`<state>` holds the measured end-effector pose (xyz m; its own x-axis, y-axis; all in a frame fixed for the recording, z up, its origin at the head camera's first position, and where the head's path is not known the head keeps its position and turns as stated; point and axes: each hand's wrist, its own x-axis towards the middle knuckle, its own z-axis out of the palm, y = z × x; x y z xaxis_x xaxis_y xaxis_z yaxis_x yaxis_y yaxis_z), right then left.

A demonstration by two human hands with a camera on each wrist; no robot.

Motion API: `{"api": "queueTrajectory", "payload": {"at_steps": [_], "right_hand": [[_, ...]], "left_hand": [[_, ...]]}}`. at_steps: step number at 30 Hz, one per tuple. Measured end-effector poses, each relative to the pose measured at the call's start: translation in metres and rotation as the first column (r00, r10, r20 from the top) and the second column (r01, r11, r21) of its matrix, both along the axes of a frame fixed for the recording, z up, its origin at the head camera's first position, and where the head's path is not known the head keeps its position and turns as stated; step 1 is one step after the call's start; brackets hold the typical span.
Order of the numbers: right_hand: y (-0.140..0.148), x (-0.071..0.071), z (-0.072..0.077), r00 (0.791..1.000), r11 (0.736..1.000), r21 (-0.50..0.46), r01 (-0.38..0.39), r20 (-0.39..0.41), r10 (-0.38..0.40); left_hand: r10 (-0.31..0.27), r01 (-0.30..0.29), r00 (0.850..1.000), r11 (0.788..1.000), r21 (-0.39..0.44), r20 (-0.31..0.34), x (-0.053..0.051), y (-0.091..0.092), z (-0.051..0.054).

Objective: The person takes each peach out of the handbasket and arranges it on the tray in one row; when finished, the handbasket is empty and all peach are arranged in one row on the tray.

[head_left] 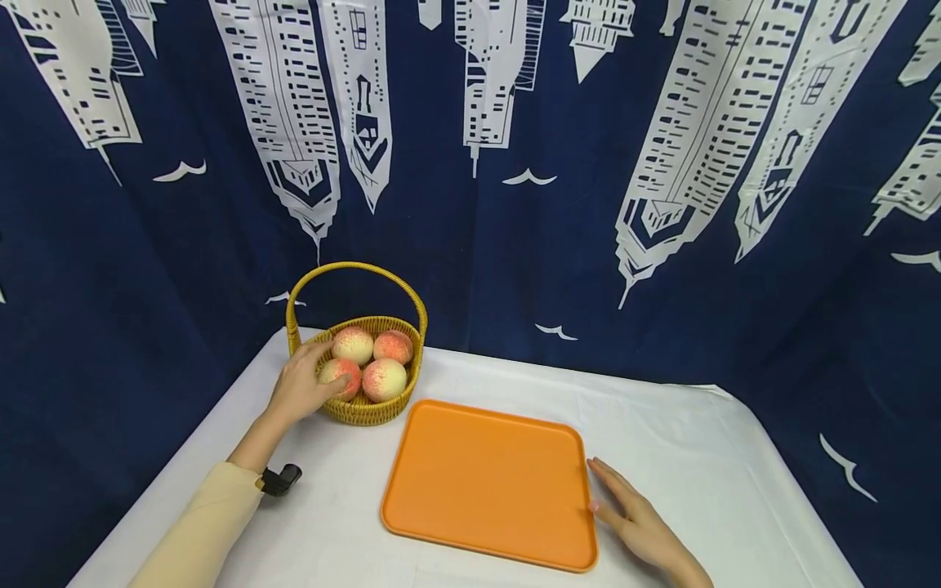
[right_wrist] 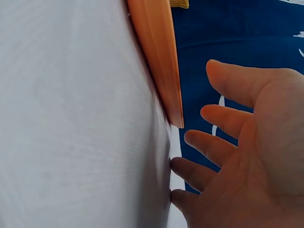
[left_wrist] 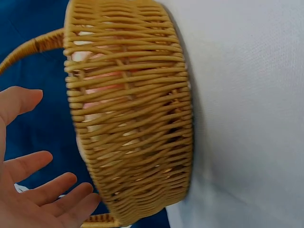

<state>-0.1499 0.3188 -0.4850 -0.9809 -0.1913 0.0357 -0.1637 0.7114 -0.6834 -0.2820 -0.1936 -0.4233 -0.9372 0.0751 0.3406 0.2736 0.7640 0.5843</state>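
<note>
A yellow wicker basket (head_left: 365,414) with a tall handle holds several peaches, among them a pale one (head_left: 385,380) at the front right. My left hand (head_left: 303,384) reaches over the basket's left side, fingers spread around the front-left peach (head_left: 349,374); whether it touches the peach cannot be told. In the left wrist view the hand (left_wrist: 42,190) is spread beside the basket wall (left_wrist: 137,114). An orange tray (head_left: 492,486) lies flat on the table. Beside its right edge is my right hand (head_left: 638,523), fingers apart and holding nothing; the right wrist view shows the hand (right_wrist: 247,147) near the tray's edge (right_wrist: 164,61).
A white cloth covers the table (head_left: 676,441). Behind it hangs a dark blue curtain (head_left: 470,245) with white building and bird prints. The basket's arched handle (head_left: 355,265) rises above the peaches. A black strap device (head_left: 279,480) sits at the left wrist.
</note>
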Motion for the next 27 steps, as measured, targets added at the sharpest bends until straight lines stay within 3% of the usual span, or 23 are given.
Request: {"api": "queueTrajectory", "payload": {"at_steps": [6,12,22,27], "right_hand": [[0.0,0.001,-0.002,1.0,1.0,0.002,0.009,0.013,-0.009],[0.002,-0.001,-0.005,0.999,1.0,-0.007,0.019,0.044,-0.019],[0.004,-0.001,-0.005,1.0,1.0,0.013,0.014,0.027,-0.015],[0.005,-0.002,-0.007,0.998,0.999,0.038,0.011,0.059,-0.013]], "left_hand": [[0.011,-0.011,0.997,1.0,0.003,0.072,-0.012,0.001,-0.009],[0.021,-0.019,0.995,1.0,-0.017,0.097,-0.018,0.001,-0.014],[0.024,-0.017,0.998,0.994,-0.109,0.063,-0.023,0.004,-0.022],[0.042,-0.035,0.997,0.993,-0.111,0.06,-0.025,0.008,-0.023]]}}
